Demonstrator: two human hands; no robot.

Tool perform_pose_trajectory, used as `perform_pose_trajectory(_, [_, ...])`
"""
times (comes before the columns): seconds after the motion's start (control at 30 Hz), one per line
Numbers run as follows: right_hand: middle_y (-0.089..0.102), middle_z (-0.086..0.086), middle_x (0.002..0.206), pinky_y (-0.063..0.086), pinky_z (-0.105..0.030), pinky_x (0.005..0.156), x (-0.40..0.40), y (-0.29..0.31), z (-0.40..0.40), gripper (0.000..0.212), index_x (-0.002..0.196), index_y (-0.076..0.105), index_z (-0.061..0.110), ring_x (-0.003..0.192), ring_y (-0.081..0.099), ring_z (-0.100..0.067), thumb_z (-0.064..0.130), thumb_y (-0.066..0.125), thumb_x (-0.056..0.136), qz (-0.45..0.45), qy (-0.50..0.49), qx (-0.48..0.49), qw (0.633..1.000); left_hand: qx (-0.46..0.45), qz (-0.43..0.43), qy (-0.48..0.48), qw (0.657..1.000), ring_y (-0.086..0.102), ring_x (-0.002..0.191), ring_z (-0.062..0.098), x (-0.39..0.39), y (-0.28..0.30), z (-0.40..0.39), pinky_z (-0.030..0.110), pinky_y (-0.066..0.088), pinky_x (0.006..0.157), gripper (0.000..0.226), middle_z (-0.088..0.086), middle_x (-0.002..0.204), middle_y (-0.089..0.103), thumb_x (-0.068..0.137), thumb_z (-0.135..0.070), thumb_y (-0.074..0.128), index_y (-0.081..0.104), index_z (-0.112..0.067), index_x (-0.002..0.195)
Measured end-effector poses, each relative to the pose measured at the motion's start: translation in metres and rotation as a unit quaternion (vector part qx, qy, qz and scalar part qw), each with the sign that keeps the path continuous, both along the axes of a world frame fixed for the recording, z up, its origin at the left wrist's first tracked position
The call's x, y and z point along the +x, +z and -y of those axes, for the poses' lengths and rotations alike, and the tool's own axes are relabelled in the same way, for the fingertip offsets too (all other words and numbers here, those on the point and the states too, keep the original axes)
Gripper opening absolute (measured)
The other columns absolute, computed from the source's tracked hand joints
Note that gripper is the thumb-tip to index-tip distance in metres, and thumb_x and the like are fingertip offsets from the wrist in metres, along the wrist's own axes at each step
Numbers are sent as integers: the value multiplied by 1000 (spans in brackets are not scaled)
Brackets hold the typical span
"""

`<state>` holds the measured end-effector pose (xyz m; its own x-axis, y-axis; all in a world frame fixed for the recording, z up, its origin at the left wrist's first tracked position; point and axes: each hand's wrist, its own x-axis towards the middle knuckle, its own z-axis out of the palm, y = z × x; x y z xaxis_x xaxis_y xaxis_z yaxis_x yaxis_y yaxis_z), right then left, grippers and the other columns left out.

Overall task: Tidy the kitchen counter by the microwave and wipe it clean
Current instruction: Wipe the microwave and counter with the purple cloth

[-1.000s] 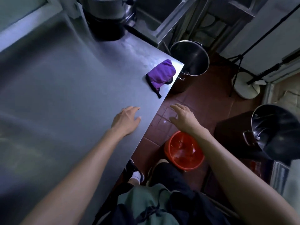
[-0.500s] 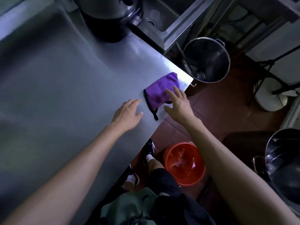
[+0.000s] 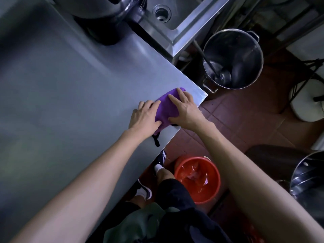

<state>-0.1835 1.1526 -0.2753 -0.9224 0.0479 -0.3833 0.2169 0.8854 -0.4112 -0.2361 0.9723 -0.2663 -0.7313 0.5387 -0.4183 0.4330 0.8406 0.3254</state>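
A folded purple cloth [image 3: 164, 109] with a black edge strip lies on the steel counter [image 3: 70, 85], close to its near right corner. My right hand [image 3: 184, 109] lies flat on top of the cloth with its fingers spread and straight. My left hand [image 3: 144, 116] rests on the counter against the cloth's left side, its thumb and index fingertip touching the fabric. Part of the cloth is hidden under both hands.
A big steel pot [image 3: 233, 58] holding a ladle stands on the floor beyond the corner. An orange bucket [image 3: 198, 179] sits by my feet. A sink [image 3: 161, 13] adjoins the counter's back right. A dark-based pot [image 3: 105, 14] stands at the back, and another steel pot [image 3: 308, 178] at far right.
Both hands moved forward to the purple cloth. The right hand went from the cloth's edge to lying on top, and the left hand closed in from the bare counter to its left side.
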Motion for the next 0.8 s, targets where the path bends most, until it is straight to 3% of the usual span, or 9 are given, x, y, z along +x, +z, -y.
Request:
perform_pose_trajectory(0.13, [29, -20, 154, 36, -50, 108, 3, -1, 8, 86, 146, 42, 16, 131, 31, -46, 37, 77, 71, -25, 6, 4, 1000, -18, -23, 17, 999, 41, 123, 28, 0, -5, 1, 43, 38, 97, 71, 4, 129, 50, 84, -39, 71, 39, -25, 146])
perform_pose_trajectory(0.33, [53, -15, 134, 47, -47, 90, 15, -5, 40, 58, 130, 58, 13, 108, 47, -42, 21, 74, 75, -87, -24, -22, 996, 17, -41, 60, 997, 47, 118, 27, 11, -10, 25, 41, 35, 93, 54, 3, 117, 59, 84, -32, 71, 55, -25, 136])
perform_pose_trajectory(0.57, [60, -12, 127, 45, -40, 90, 28, 0, 116, 57, 130, 60, 13, 106, 50, -38, 23, 77, 77, -85, -4, -99, 991, 35, -57, 145, 987, 52, 111, 29, 43, 4, 104, 42, 38, 89, 40, 4, 111, 62, 84, -20, 68, 63, -22, 124])
perform_pose_trajectory(0.8, [61, -10, 126, 44, -38, 89, 54, 23, 222, 62, 132, 59, 15, 105, 52, -37, 21, 77, 73, -113, 98, -126, 981, 45, -108, 239, 964, 54, 113, 29, 105, 39, 217, 45, 41, 94, 40, 4, 114, 63, 83, -13, 67, 63, -17, 123])
